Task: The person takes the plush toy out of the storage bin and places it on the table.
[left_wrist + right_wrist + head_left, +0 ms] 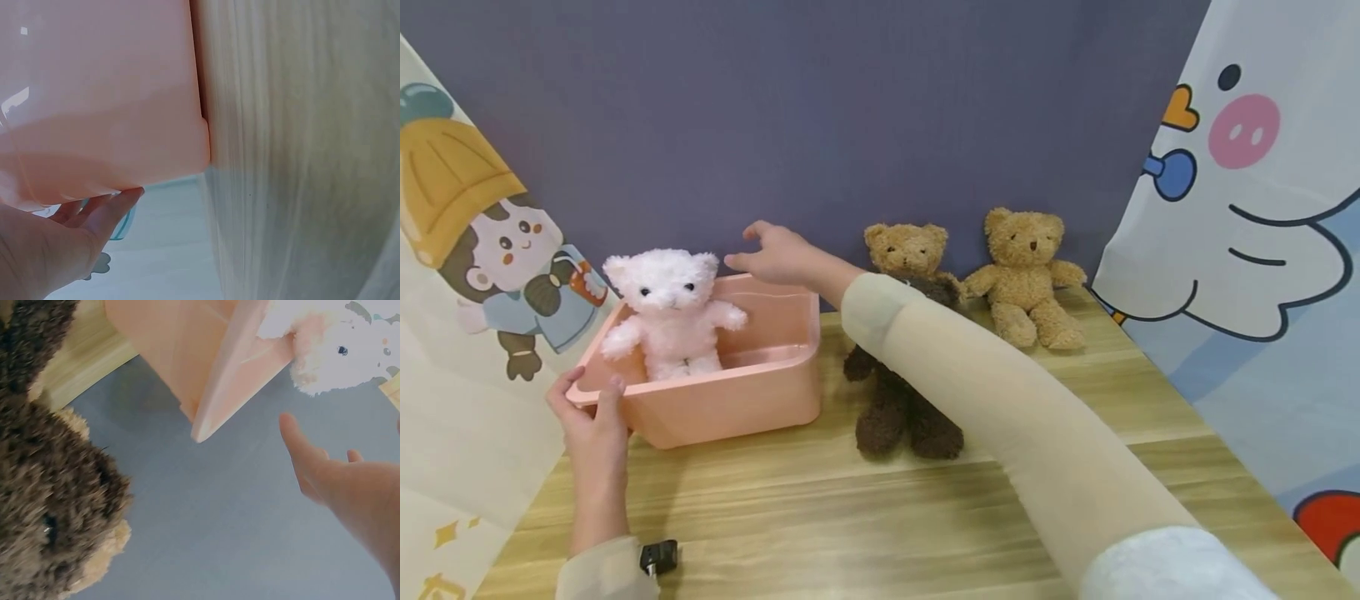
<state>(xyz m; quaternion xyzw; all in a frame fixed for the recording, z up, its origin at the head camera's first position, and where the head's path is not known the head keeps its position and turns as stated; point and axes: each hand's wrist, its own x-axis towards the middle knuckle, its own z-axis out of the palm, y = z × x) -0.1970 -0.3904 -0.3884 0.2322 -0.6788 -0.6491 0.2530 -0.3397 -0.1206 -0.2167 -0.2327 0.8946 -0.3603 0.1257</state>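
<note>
Left fingers gripping one bin, right fingers released, one white bear, three brown bears

wooden table; grey backdrop behind it; cartoon panels at left and right

the worktop has a pale, streaked wood grain. a pink bin stands in its far left corner. to the right, a dark brown bear rests partly hidden, legs toward the near edge; a tan bear sits near the far right corner.
</note>
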